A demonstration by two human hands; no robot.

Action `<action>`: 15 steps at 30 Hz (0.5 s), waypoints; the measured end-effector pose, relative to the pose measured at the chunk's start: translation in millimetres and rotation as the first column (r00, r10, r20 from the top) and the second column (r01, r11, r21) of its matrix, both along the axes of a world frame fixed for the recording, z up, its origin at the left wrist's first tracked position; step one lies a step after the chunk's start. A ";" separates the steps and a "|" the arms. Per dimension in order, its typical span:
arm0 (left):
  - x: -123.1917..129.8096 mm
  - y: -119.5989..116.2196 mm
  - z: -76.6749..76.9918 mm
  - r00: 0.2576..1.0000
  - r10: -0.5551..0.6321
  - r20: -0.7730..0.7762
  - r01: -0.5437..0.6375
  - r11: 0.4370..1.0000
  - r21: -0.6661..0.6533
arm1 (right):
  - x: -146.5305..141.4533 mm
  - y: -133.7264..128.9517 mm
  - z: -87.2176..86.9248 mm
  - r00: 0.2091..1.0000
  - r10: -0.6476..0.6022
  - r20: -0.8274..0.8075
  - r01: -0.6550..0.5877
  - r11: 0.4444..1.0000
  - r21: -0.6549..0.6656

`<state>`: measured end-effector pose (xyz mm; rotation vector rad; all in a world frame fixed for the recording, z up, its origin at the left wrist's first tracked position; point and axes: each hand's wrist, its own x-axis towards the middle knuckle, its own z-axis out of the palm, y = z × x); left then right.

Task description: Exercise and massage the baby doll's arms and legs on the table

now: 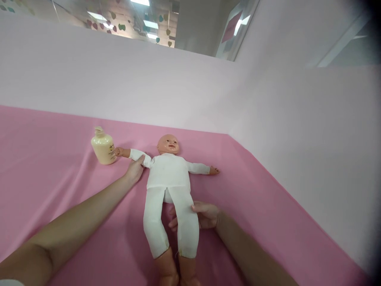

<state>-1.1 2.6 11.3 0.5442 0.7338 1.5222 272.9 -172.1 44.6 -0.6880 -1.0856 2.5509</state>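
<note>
A baby doll (169, 171) with a white cloth body lies face up on a pink sheet (98, 246), arms spread and feet toward me. My left hand (136, 170) is closed around the doll's upper arm on the left side of the view, thumb on top. My right hand (205, 214) grips the doll's leg on the right; its thumb rests on the outer thigh, and the fingers pass beneath the leg, their tips showing between the two legs. The doll's outstretched hand at left touches or nearly touches a cream pump bottle (102, 149).
The pink surface meets a white wall (119, 79) behind the doll and another white wall (297, 131) along the right. Above the back wall is a window (196, 28), with hanging heart decorations (122, 27) and ceiling lights beyond it.
</note>
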 end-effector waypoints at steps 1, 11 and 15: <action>0.2 -0.6 0.9 1.000 -0.002 -0.004 0.002 1.000 -0.003 | -0.7 -0.6 -1.5 0.998 0.051 -0.030 -0.051 0.999 0.002; 0.5 -1.9 1.9 0.999 -0.020 -0.049 0.020 1.000 -0.005 | -12.3 1.3 -37.5 0.897 0.397 -0.193 -0.394 0.917 0.060; 0.3 -1.5 0.9 0.997 -0.020 -0.077 0.020 1.000 -0.002 | -23.3 -3.6 -49.1 0.865 0.448 -0.227 -0.425 0.893 0.145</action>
